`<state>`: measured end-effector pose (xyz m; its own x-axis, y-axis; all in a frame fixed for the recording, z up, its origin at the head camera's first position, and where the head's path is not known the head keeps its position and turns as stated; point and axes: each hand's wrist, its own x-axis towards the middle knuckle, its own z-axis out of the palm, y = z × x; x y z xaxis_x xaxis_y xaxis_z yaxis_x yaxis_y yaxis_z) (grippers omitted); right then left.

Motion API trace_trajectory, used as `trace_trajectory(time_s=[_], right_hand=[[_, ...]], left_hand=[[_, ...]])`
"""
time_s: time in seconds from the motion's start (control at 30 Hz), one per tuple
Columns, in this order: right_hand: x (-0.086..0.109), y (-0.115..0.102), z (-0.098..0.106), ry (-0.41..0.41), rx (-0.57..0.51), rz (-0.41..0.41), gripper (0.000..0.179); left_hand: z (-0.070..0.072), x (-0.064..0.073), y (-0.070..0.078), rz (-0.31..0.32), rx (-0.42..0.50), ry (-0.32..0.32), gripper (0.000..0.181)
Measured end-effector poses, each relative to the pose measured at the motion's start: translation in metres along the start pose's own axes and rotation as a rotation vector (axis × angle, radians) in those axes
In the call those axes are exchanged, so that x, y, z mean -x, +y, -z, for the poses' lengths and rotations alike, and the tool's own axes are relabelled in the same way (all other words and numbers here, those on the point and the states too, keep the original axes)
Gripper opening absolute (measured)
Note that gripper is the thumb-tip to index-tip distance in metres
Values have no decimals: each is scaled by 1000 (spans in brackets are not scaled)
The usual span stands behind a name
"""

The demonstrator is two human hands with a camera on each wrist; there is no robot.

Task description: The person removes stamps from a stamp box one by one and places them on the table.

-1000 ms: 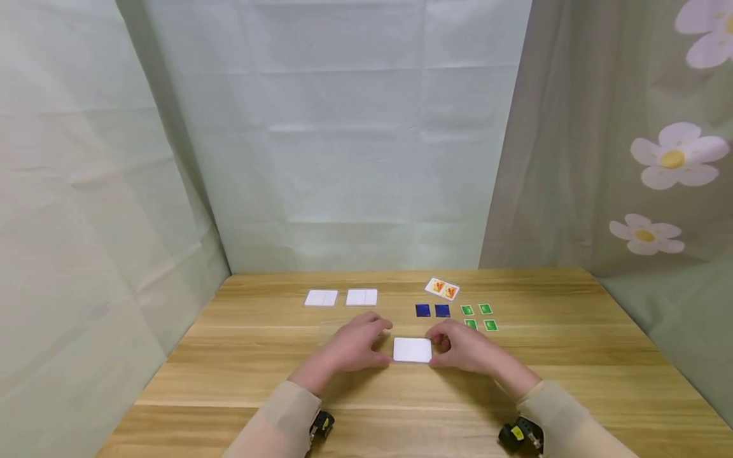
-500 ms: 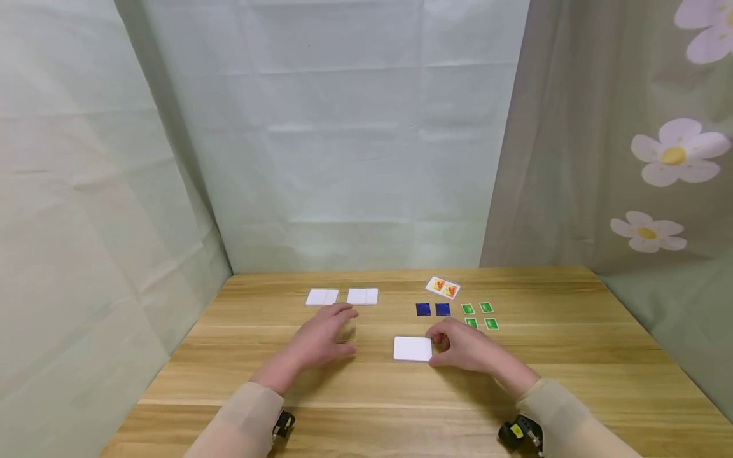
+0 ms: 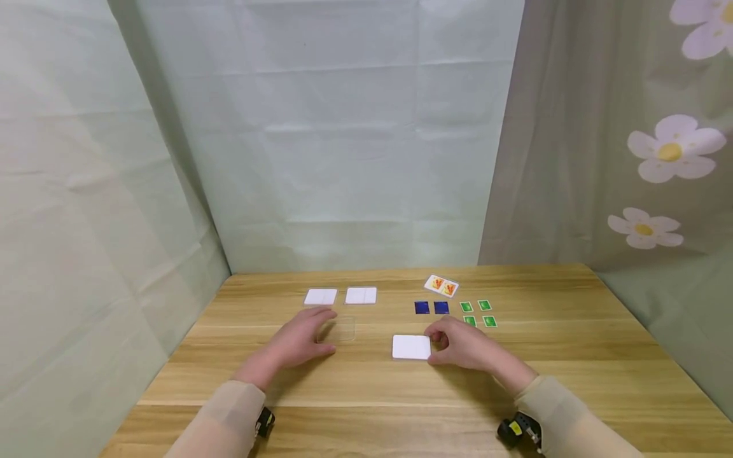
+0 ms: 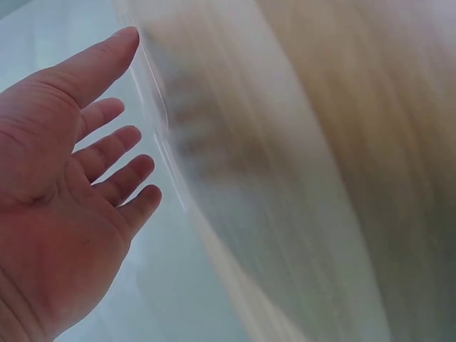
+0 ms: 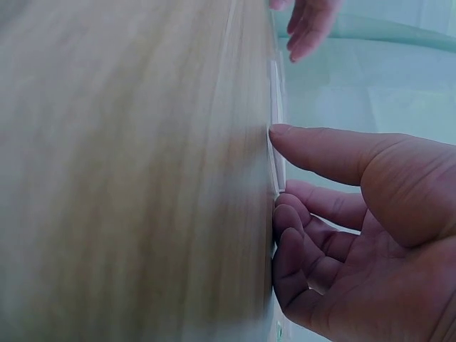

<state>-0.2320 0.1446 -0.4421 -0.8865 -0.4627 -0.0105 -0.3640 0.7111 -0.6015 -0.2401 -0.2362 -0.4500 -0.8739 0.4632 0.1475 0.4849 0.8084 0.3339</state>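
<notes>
White rectangular card with rounded corners (image 3: 409,347) lies flat mid-front on the wood-grained surface (image 3: 378,401), its right end pinched by the right hand (image 3: 466,346); the left hand (image 3: 294,340), fingers spread, is beside a clear rectangular piece (image 3: 346,328); arranging seems partly done, card placed but unreleased, clear piece separate; counted: one each of these, two white divided cards (image 3: 361,296), one tilted orange-printed card (image 3: 441,285), two dark-blue squares (image 3: 422,308), four green-and-white squares (image 3: 489,321)

pale green sheets (image 3: 343,159) hang behind and left of a wood-grain desk (image 3: 395,407), while a greyish curtain (image 3: 555,165) printed with white, yellow-centred flowers (image 3: 670,151) hangs at right.
</notes>
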Motion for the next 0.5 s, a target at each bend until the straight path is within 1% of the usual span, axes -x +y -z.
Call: trace_trajectory(time_s=[0.23, 0.37, 0.5], right_hand=[[-2, -1, 0, 7, -4, 9, 37], [-1, 0, 0, 2, -8, -1, 37], [-1, 1, -1, -1, -17, 0, 38]], left_hand=[[4, 1, -5, 36, 5, -30, 68], [5, 0, -6, 45, 3, -42, 68], [6, 1, -6, 72, 15, -53, 68]])
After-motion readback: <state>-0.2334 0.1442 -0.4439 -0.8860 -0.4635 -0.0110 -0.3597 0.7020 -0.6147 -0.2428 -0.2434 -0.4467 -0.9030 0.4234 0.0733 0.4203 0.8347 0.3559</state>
